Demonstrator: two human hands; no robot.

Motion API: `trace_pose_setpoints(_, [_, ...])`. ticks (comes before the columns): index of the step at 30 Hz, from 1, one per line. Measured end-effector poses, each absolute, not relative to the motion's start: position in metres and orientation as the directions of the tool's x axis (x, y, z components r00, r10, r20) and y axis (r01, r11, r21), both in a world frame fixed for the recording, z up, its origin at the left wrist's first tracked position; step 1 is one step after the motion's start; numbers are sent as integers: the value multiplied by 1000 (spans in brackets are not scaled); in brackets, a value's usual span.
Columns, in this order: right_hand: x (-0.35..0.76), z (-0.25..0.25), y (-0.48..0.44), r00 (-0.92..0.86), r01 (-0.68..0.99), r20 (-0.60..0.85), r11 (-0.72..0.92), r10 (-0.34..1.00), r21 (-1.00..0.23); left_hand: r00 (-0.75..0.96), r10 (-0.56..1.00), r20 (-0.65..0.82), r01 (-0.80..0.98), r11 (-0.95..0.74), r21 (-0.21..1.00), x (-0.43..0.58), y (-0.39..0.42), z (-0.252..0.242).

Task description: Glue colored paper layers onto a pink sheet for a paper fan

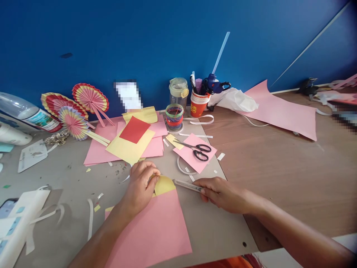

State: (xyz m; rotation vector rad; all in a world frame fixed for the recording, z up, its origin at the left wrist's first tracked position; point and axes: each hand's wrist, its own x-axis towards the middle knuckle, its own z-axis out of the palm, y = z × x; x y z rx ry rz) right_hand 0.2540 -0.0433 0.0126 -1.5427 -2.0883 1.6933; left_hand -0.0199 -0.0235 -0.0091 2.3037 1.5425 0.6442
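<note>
My right hand [216,191] grips a slim utility knife [187,185], its tip pointing left at the edge of a folded yellow paper [165,185]. Thumb and fingers of my left hand [143,182] pinch that yellow paper at its upper left. Beneath it lies a large pink sheet [153,230], partly covered by my left forearm. Just beyond my hands, black-handled scissors [199,150] rest on a small pink square [189,143].
Behind are pink sheets [97,149] under a yellow square [134,149] and a red one [135,129]. Paper fans [90,97] lean at the wall. A red cup [198,106] of tools, a jar [178,89] and a curled pink sheet [287,111] stand further back.
</note>
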Motion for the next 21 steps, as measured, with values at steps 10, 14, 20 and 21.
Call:
trace_pose_setpoints(10, [259, 19, -37, -539, 729, -548, 29, 640, -683, 332, 917, 220, 797, -397, 455, -19, -24, -10])
trace_pose_setpoints(14, [263, 21, -35, -544, 735, -561, 30, 624, -678, 345, 915, 210, 795, -404, 452, -18, -24, -15])
trace_pose_setpoints(20, [270, 23, -31, -630, 681, -463, 156, 624, -715, 376, 902, 211, 797, -431, 424, -17, -22, -24])
trace_pose_setpoints(21, [271, 22, -30, -640, 675, -456, 168, 619, -718, 376, 902, 212, 797, -432, 422, -17, -22, -25])
